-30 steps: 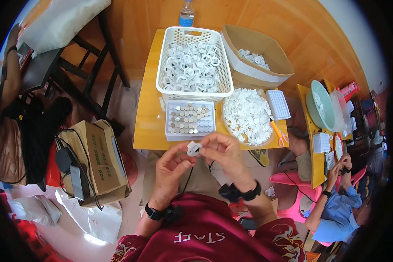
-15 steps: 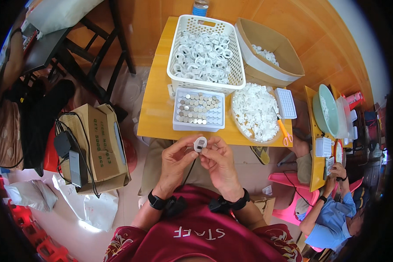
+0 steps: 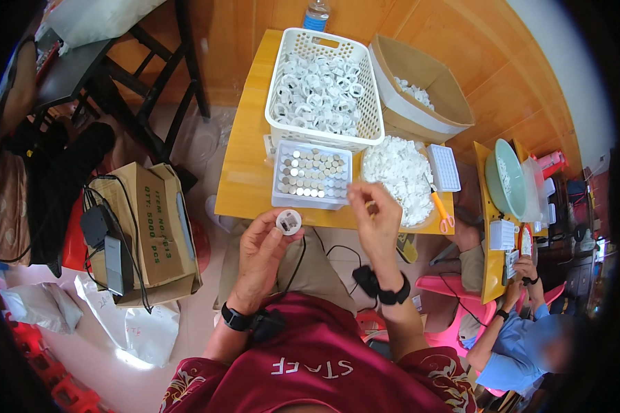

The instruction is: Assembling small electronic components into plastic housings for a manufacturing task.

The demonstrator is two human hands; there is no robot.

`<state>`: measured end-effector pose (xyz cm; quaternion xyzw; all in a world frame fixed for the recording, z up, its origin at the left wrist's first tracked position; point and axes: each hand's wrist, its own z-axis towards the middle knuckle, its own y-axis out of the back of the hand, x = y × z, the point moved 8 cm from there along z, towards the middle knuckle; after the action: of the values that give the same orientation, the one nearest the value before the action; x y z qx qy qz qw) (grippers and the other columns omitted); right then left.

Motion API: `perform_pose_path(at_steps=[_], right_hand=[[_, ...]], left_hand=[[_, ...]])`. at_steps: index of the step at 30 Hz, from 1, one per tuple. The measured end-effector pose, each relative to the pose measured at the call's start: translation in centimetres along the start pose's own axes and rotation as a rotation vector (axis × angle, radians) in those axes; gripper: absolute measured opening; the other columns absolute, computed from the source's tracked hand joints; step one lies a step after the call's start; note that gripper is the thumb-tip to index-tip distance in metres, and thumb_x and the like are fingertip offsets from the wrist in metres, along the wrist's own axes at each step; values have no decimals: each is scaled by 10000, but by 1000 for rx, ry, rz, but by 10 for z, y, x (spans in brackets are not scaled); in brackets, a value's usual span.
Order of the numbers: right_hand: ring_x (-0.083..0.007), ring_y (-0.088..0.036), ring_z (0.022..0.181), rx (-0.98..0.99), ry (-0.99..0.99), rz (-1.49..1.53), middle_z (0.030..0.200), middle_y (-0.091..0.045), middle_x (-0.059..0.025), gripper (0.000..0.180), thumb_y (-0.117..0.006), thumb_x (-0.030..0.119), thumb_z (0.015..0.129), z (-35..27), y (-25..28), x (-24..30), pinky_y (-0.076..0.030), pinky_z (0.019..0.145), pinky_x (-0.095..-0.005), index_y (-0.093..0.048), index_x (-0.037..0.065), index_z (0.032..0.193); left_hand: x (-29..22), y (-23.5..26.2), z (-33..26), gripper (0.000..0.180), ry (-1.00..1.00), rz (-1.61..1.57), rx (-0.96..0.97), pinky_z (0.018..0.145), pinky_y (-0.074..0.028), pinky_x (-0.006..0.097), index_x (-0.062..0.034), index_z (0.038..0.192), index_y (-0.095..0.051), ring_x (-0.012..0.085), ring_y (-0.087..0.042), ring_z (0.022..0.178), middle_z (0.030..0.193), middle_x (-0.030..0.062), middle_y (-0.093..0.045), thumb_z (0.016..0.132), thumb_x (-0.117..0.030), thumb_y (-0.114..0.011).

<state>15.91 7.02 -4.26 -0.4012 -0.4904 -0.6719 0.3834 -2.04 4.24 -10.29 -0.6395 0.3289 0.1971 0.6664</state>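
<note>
My left hand (image 3: 260, 249) pinches a small round white plastic piece (image 3: 288, 221) with dark and metallic parts in its face, just in front of the table edge. Over the right side of a white tray (image 3: 275, 199) is my right hand (image 3: 379, 219), fingers bent and tips drawn together. Whatever lies between those fingertips is too small to make out. Rows of silver button cells (image 3: 310, 180) sit in the tray. Beyond it, a white perforated basket (image 3: 275, 131) holds many white round plastic pieces (image 3: 317, 93).
Right of the tray, a heap of white bits (image 3: 401, 175) lies beside orange-handled scissors (image 3: 442, 212) and another white tray (image 3: 444, 167). An open carton (image 3: 420, 62) stands behind. A co-worker in blue (image 3: 517, 351) sits at the right table. A cardboard box (image 3: 155, 234) is at left.
My right hand has left the round piece and moved right and forward to the tray. My left hand has shifted slightly left, still holding the piece, its face now turned up.
</note>
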Motion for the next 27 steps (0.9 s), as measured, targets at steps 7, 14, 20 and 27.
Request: perform_pose_path(at_steps=[7, 14, 20, 27], right_hand=[[-294, -486, 865, 97, 419, -631, 985, -548, -121, 332, -514, -86, 694, 29, -28, 24, -439, 729, -350, -577, -6, 1010], [-315, -479, 887, 138, 453, -687, 1005, -539, -133, 379, -510, -101, 662, 10, -43, 25, -430, 779, -358, -551, -44, 1035], [-306, -517, 871, 112, 430, -535, 960, -547, -150, 327, -516, -92, 698, 4, -31, 24, -436, 751, -360, -571, -28, 1014], [-290, -551, 753, 26, 196, -377, 800, -553, -140, 160, -575, -18, 738, 23, -12, -6, -441, 662, -337, -613, -23, 894]], left_hand=[[-4, 0, -13, 292, 55, 12, 36, 802, -463, 297, -5, 1156, -487, 165, -577, 871, 1063, 105, -566, 892, -129, -493], [-11, 11, -14, 292, 63, 19, 17, 794, -464, 290, -2, 1155, -491, 159, -577, 858, 1038, 93, -568, 890, -124, -494], [-7, 17, -11, 288, 94, 30, -15, 785, -465, 283, -1, 1154, -493, 155, -575, 850, 1032, 89, -568, 891, -120, -490], [0, 16, -9, 280, 106, 22, -17, 776, -464, 277, 0, 1145, -501, 148, -575, 843, 1025, 85, -574, 893, -120, -488]])
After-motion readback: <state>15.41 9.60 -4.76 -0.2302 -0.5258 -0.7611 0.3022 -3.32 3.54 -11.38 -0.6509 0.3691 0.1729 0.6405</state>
